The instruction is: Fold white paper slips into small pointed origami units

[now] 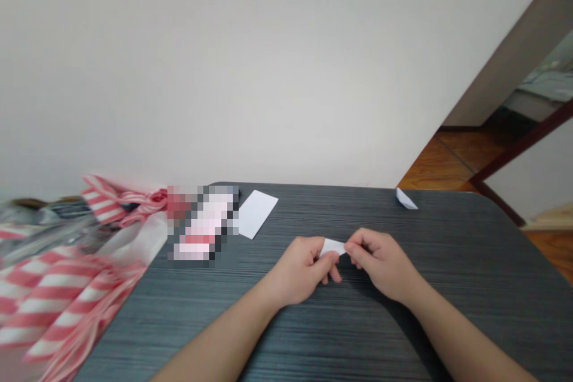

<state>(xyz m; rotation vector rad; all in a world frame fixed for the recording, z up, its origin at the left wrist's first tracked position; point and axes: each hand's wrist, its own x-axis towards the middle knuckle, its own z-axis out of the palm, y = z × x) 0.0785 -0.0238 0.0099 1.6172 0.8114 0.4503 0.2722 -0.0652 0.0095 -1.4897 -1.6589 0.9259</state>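
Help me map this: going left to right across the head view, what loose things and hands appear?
Red-and-white striped fabric, pixelated rectangular object, flat white paper rectangle, bare left hand, small held white paper, bare right hand, folded white paper.

Left forearm (pixel 219 334) slanting up and rightward from the bottom edge, left of centre; left wrist (pixel 271 291) nearly in line with it; left hand (pixel 299 271) in the lower middle of the frame, closed in a pinch, with left thumb (pixel 326 266) stretched rightward, bent index finger (pixel 314 243) above it and further fingertips (pixel 335 274) peeping out beneath; right forearm (pixel 470 334) slanting up and leftward from the bottom right; right wrist (pixel 412 291) nearly straight too; right hand (pixel 385 265) just right of centre, pinching with right thumb (pixel 360 255) pointed left, knuckles uppermost, fingers curled inward; both hands at about the same height, pinching tips near each other but apart
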